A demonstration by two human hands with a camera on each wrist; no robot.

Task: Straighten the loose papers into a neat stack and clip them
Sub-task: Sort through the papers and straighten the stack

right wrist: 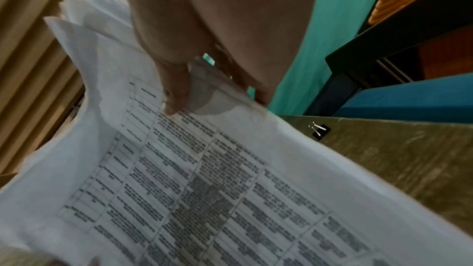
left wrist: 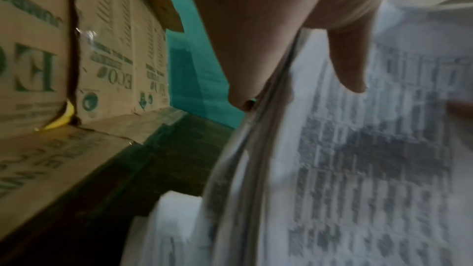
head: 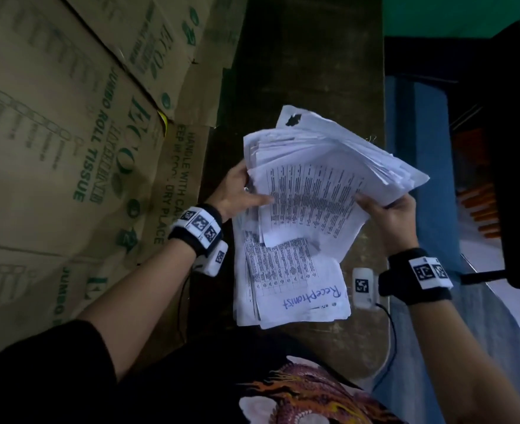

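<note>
A thick, uneven bundle of printed papers [head: 323, 175] is lifted above the dark table [head: 298, 71]. My left hand [head: 241, 194] grips its left edge, thumb on the top sheet [left wrist: 371, 149] in the left wrist view. My right hand [head: 388, 211] pinches the right edge, thumb on the top page [right wrist: 204, 179] and fingers underneath. More sheets [head: 289, 289], one with "Receptionist" handwritten in blue, lie flat on the table below the bundle. A black binder clip [right wrist: 319, 130] sits on the table past the paper's edge in the right wrist view.
Cardboard boxes [head: 69, 133] printed with green "ECO" lettering stand along the left of the table. A black shelf frame [head: 509, 148] with orange items stands at the right, above a blue surface [head: 421, 148]. A teal wall [right wrist: 340, 17] lies behind.
</note>
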